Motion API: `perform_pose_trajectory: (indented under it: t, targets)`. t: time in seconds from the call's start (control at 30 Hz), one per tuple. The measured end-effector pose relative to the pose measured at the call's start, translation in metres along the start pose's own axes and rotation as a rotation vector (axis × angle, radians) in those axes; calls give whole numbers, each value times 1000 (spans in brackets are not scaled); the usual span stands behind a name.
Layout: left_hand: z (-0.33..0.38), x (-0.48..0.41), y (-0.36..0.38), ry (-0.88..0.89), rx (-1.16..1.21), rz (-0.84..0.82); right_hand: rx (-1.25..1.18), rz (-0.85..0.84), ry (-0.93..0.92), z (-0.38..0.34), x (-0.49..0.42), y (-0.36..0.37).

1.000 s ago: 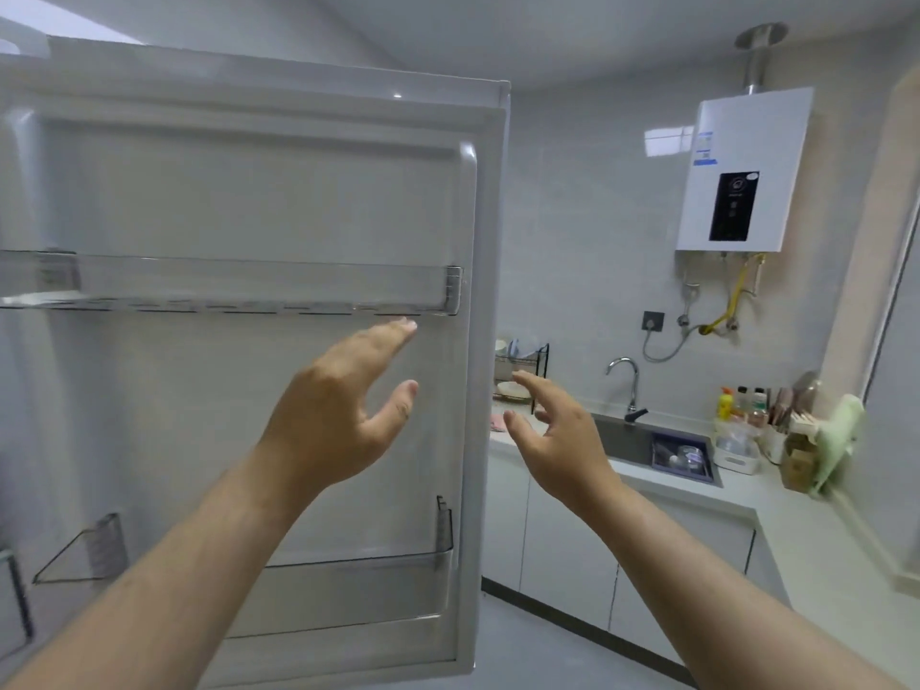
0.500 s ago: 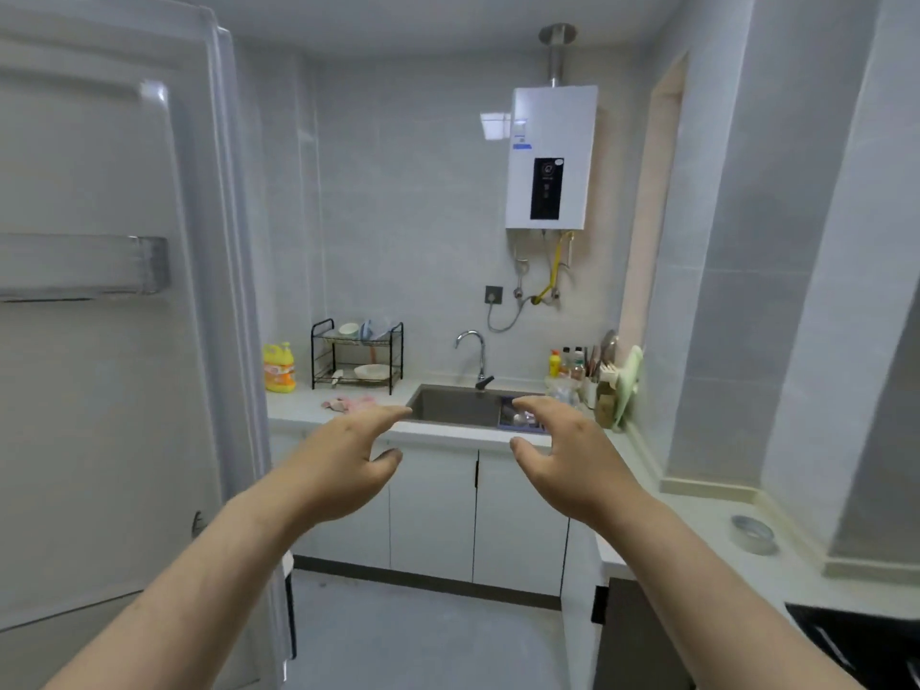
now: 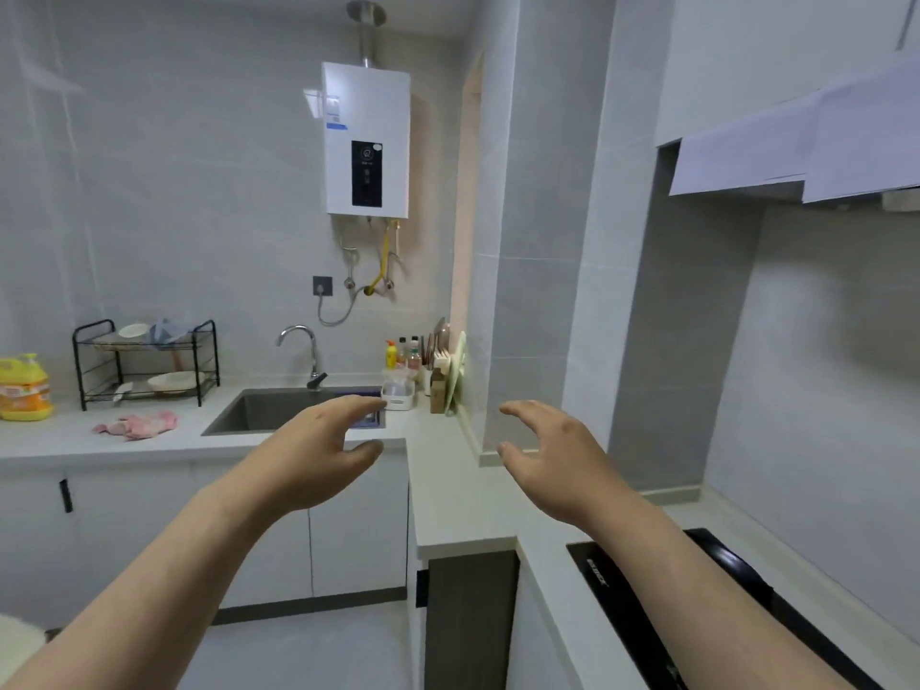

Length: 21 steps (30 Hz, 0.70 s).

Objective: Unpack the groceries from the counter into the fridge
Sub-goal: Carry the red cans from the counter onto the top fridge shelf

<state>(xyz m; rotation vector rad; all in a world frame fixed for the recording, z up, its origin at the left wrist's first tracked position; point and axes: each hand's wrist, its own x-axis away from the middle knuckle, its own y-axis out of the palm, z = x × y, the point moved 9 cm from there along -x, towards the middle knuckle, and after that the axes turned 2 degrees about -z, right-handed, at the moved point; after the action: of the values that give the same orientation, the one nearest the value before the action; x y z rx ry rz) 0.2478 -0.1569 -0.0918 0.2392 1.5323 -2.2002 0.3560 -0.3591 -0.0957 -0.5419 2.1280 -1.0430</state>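
1. My 2 forearms come in from the bottom edge and point away from me, toward the far corner of the kitchen.
2. My left hand (image 3: 318, 455) hovers palm down with its fingers apart and loosely curved, thumb underneath, gripping nothing. In this view it overlaps the front edge of the sink (image 3: 269, 413).
3. My right hand (image 3: 557, 460) hovers the same way, fingers spread and bare of any load. It is above the right leg of the tabletop (image 3: 448, 495) and well apart from my left hand.
4. The pale tabletop is L-shaped. The long axis of its right leg runs from beside me away to the corner, and a black cooktop (image 3: 647, 595) is set into the near end.
5. The other leg runs left to right along the far wall, over white cabinets (image 3: 348, 540). The sink is sunk into this leg, with its long side also running left to right.
6. A crumpled pink cloth (image 3: 139, 423) lies left of the sink. Behind the cloth stands a black dish rack (image 3: 144, 363), and a yellow bottle (image 3: 25, 388) stands upright at the far left.
7. The faucet (image 3: 303, 351) rises behind the sink and arches leftward. A white container (image 3: 398, 394) sits just right of the sink, with upright bottles (image 3: 403, 353) in the corner behind it.
8. A white water heater (image 3: 366, 139) hangs upright on the far wall.
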Motion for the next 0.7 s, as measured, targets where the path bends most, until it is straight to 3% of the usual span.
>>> perform_pose_trajectory:
  t: [0.4, 0.7]
  targets:
    - [166, -106, 144, 388, 126, -226, 144, 202, 395, 161, 76, -97]
    - [293, -147, 248, 736, 262, -449, 254, 383, 823, 241, 179, -157]
